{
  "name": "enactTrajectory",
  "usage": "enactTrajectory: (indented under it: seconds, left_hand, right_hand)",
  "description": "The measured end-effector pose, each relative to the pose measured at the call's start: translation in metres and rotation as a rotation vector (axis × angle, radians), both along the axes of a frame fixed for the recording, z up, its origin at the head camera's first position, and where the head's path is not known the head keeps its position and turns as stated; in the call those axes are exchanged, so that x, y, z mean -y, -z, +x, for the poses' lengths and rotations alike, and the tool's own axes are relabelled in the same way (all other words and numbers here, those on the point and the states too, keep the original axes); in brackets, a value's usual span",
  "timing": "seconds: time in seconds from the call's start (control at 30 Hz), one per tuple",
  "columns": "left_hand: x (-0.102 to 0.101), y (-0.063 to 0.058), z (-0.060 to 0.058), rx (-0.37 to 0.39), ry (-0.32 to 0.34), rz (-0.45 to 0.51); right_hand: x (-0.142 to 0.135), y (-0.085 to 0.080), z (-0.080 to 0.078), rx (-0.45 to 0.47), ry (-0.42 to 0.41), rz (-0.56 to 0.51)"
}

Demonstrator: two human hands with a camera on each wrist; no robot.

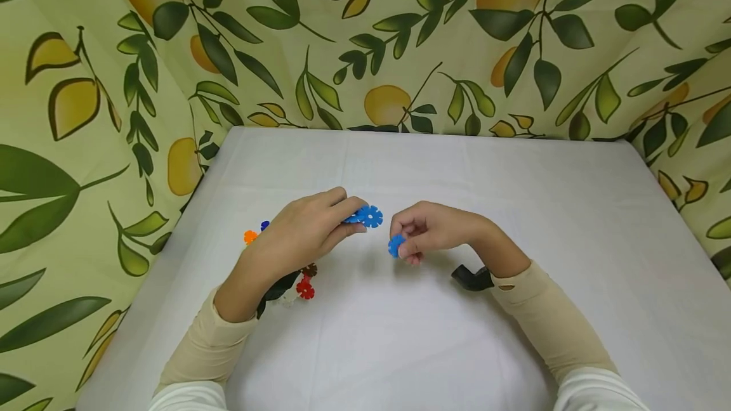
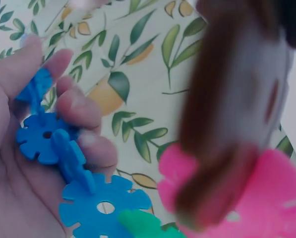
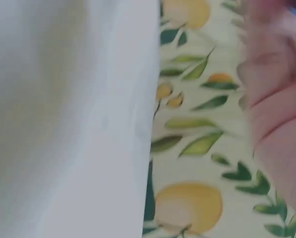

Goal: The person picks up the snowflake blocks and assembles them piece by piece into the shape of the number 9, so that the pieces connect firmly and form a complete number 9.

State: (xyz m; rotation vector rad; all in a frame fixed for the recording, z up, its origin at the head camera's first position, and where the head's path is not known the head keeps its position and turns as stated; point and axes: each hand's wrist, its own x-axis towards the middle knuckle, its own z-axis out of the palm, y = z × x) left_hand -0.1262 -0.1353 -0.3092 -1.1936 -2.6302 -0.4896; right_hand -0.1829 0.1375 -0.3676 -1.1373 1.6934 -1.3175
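Note:
My left hand (image 1: 299,227) pinches a linked run of blue notched plastic discs (image 1: 372,216) between thumb and fingers, above the table. The left wrist view shows several blue discs (image 2: 105,207) slotted edge to edge along the palm. A green disc (image 2: 143,223), a large pink disc (image 2: 276,188) and a blurred brown disc (image 2: 212,99) appear close to that camera. To the right, a single blue disc (image 1: 396,245) is pinched by my right hand (image 1: 440,227), apart from the linked run. In the right wrist view only part of the right hand (image 3: 279,109) shows, with its fingertips cut off.
Orange (image 1: 250,236), dark blue (image 1: 265,225), brown (image 1: 310,269) and red (image 1: 305,288) discs show around the left forearm, partly hidden by it. A white cloth covers the table (image 1: 422,347). A leaf-and-fruit patterned curtain (image 1: 388,37) stands behind and at the sides.

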Motion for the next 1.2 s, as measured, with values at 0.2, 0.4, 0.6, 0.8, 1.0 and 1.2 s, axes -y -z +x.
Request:
enactTrajectory:
  seconds: [0.2,0.4,0.6,0.8,1.0,1.2]
  left_hand:
    - [-0.001,-0.001,0.000,-0.033,-0.026,0.042]
    - [-0.001,0.000,-0.001,-0.052,-0.018,0.049]
    - [-0.001,0.002,-0.002,-0.073,-0.010,0.067]
    - [-0.002,0.003,-0.001,-0.104,-0.006,0.075]
    - [-0.005,0.006,0.000,-0.139,0.013,0.064]
    - [-0.007,0.006,0.000,-0.169,0.007,0.057]
  right_hand:
    - [0.009,-0.013,0.015,0.182,0.082,-0.344]
    - [0.017,-0.019,0.027,0.294,0.114,-0.371]
    - [0.019,-0.023,0.031,0.368,0.107,-0.399]
    - [0.022,-0.023,0.035,0.455,0.109,-0.434]
    - [0.026,-0.021,0.040,0.552,0.116,-0.476]
    - [0.028,-0.021,0.042,0.566,0.151,-0.469]
